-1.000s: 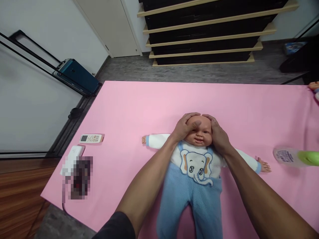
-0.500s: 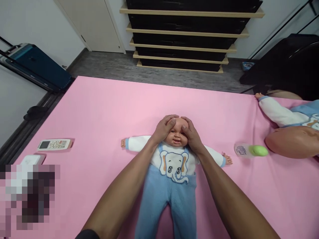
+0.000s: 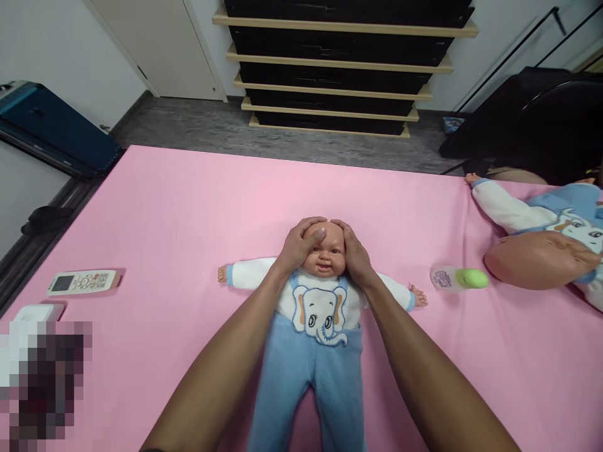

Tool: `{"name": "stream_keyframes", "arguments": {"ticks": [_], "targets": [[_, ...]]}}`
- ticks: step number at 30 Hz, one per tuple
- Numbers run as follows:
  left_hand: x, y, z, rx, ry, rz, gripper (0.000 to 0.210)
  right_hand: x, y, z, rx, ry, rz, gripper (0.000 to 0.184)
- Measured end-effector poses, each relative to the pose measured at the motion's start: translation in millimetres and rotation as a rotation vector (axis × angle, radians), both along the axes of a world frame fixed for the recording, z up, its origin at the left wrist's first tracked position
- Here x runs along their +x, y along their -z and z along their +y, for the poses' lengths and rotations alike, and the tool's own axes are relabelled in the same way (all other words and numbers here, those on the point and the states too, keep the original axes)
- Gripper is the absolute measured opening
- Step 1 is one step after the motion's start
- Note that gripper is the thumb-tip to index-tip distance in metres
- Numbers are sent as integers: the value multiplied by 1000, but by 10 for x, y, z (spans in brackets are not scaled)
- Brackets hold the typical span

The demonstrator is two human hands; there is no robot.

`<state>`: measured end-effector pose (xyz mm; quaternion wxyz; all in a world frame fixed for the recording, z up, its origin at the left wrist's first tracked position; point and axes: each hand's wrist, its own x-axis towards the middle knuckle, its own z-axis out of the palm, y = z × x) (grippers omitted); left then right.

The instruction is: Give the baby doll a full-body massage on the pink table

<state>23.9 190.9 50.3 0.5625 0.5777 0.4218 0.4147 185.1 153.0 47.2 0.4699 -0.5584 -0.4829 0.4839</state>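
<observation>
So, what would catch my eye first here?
Probably the doll lying face-up mid-picture on the pink tabletop, its head cupped between the person's left hand and right hand. Next, the second doll at the far right, and the green-topped bottle between the two dolls.

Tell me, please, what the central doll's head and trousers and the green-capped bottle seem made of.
Head: probably vinyl or plastic, smooth with a faint sheen.
Trousers: likely soft fabric, matte and gently creased.
Bottle: apparently clear plastic; pink shows through.
</observation>
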Motion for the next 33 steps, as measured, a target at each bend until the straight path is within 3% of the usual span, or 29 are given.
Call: {"name": "stream_keyframes", "arguments": {"ticks": [3,8,21,29,33], "targets": [[19,5,12,2,-19,2,39,-17,-10,-37,3,-23,98,50],[23,-4,21,35,-40,19,42,9,-31,-56,-29,-55,32,70],[-46,-42,-8,-6,48,11,64,0,-51,-32,-38,-29,9,53],[-24,14,5,-8,9,-11,46,-7,-30,-25,8,1,-52,50],[2,13,17,15,-15,13,42,-17,11,-33,-3,-4,66,53]]}}
